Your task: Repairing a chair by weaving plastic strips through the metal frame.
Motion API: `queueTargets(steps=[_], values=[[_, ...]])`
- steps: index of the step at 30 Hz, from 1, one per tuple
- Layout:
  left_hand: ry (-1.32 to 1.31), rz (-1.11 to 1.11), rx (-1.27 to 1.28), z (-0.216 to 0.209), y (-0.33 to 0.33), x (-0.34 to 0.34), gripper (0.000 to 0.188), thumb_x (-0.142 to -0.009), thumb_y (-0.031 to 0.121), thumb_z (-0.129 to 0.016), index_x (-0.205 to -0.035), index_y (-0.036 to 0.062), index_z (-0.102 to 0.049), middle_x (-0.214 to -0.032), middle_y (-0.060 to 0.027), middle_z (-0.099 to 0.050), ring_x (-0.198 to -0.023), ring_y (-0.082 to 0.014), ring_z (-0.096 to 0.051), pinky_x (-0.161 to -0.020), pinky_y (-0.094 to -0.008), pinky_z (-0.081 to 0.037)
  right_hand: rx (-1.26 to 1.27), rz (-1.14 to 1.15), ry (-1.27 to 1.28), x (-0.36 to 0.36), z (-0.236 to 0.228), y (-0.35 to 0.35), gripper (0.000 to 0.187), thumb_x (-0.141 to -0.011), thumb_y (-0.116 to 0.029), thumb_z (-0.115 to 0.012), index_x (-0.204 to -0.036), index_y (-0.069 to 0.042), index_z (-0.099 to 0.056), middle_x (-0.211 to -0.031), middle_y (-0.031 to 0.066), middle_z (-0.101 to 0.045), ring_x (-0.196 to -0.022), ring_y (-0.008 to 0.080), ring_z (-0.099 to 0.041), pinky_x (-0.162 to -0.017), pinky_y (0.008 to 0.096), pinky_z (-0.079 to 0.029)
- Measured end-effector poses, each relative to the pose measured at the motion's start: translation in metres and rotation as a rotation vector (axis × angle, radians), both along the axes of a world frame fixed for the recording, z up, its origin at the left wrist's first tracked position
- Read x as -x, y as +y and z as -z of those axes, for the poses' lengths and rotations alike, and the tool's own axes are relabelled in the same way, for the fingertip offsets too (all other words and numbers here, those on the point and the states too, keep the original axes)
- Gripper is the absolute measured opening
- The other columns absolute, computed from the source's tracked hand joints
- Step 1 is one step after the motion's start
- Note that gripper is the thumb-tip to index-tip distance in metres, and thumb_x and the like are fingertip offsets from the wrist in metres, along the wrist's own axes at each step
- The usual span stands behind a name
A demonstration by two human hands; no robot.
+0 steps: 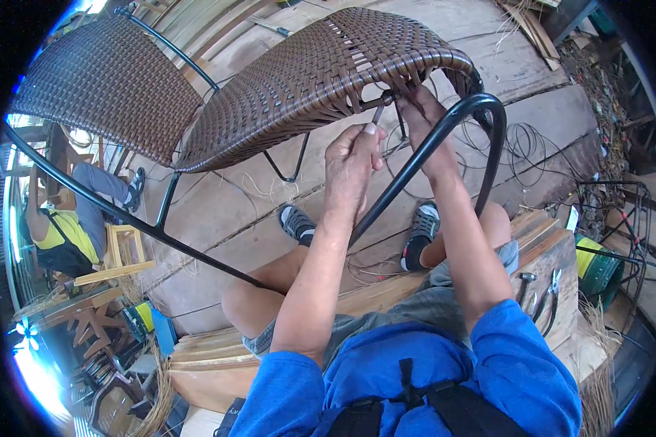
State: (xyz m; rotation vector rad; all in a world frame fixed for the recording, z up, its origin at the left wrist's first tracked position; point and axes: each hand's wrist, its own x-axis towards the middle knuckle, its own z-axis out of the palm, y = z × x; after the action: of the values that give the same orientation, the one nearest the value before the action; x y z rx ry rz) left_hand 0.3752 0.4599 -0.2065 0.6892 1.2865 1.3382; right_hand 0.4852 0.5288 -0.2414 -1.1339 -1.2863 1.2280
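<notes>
A chair with a brown woven seat (306, 91) and a woven back (109, 87) on a black tubular metal frame (423, 153) lies tipped in front of me. My left hand (353, 160) is closed around a slim tool with a narrow metal blade (380, 112), its tip up at the seat's near edge. Beside that tip, under the woven rim, my right hand (423, 120) reaches up past the bent tube. Its fingers are curled in among the strands and partly hidden, so what they grip cannot be made out.
A hammer (526, 278) and pliers (556, 280) lie on the wooden planks by my right side. Loose dark strands (528, 146) are coiled on the floor. At the left, another person in a yellow top (62, 233) sits near a small wooden frame (127, 251).
</notes>
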Motion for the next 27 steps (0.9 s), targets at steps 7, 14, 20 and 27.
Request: queueTargets(steps=[7,14,20,27], values=[[-0.255,-0.054,-0.04,-0.001,0.014,-0.002,0.02,-0.085,0.019,-0.058,-0.082,-0.0012,-0.057,-0.063,0.0013,-0.047,-0.053,-0.0054,-0.038,-0.05,-0.0205,-0.035,0.183,-0.082,0.535,0.01,0.003,0.019,0.024,-0.081,0.0,-0.05,-0.105,0.001,-0.055,-0.099,0.008,-0.06,-0.089,0.0166,-0.056,-0.082,0.0298,-0.044],[-0.268,0.006,-0.029,0.01,0.019,-0.002,0.021,-0.087,0.021,-0.057,-0.08,0.0013,-0.058,-0.062,0.002,-0.046,-0.052,-0.0064,-0.04,-0.049,-0.0194,-0.035,0.115,-0.231,0.818,0.008,-0.026,-0.008,0.036,-0.083,-0.014,-0.05,-0.118,-0.004,-0.045,-0.113,0.009,-0.053,-0.103,0.0179,-0.051,-0.089,0.0304,-0.04],[-0.174,-0.019,-0.075,0.017,0.017,-0.001,0.022,-0.088,0.021,-0.055,-0.077,0.0022,-0.058,-0.061,0.0001,-0.05,-0.054,-0.0077,-0.042,-0.051,-0.0207,-0.036,0.234,-0.379,0.865,0.018,-0.032,-0.005,0.045,-0.086,-0.031,-0.05,-0.123,-0.009,-0.038,-0.113,0.0088,-0.052,-0.1,0.0212,-0.051,-0.08,0.0349,-0.043],[-0.175,0.032,-0.119,0.017,0.02,0.0,0.019,-0.088,0.017,-0.054,-0.09,-0.0009,-0.059,-0.076,-0.0036,-0.059,-0.063,-0.0101,-0.051,-0.059,-0.0232,-0.042,0.23,-0.325,0.769,0.014,-0.031,-0.015,0.041,-0.08,-0.017,-0.054,-0.118,-0.007,-0.042,-0.094,0.0041,-0.056,-0.08,0.0144,-0.055,-0.068,0.0282,-0.047]])
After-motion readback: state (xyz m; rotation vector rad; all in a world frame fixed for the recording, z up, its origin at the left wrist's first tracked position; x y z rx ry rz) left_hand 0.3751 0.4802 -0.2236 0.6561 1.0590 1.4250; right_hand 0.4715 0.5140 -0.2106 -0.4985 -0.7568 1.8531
